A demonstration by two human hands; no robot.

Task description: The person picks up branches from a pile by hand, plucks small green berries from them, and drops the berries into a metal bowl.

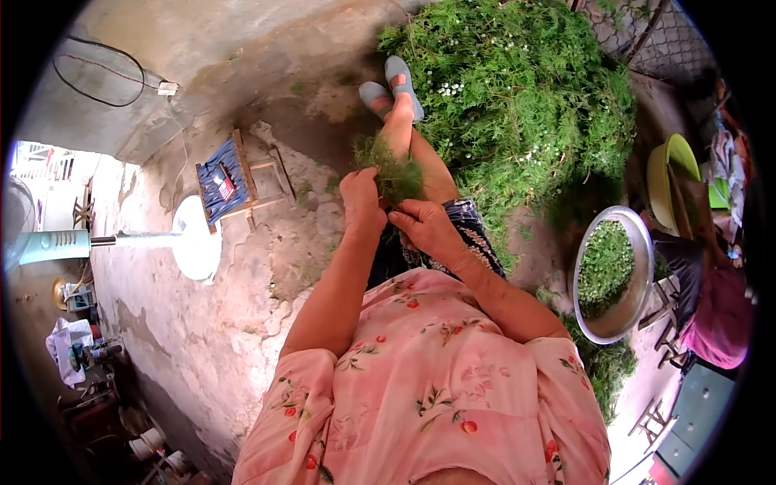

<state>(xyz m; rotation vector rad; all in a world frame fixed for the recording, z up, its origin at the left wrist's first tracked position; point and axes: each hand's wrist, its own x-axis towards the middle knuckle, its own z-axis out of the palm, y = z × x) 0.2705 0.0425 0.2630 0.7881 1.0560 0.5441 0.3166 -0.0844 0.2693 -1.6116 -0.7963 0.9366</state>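
A small bunch of feathery green sprigs [398, 175] is gripped in my left hand [361, 196], above my lap. Close beside it, my right hand [432, 231] is closed, thumb and fingers pressed together at the lower end of the bunch. Whatever those right fingers pinch is too small to make out. Beyond my legs and to the right rises a big heap of the same kind of feathery greens [517, 97], dotted with small white flowers. A metal basin [641, 303] to my right holds small picked green pieces.
A small stool with a blue seat [218, 184] stands on the left, a small box on it. A standing fan [55, 246] is at far left. Yellow-green basin [659, 182] and another person in dark red [719, 323] are at right. A cable hangs upper left.
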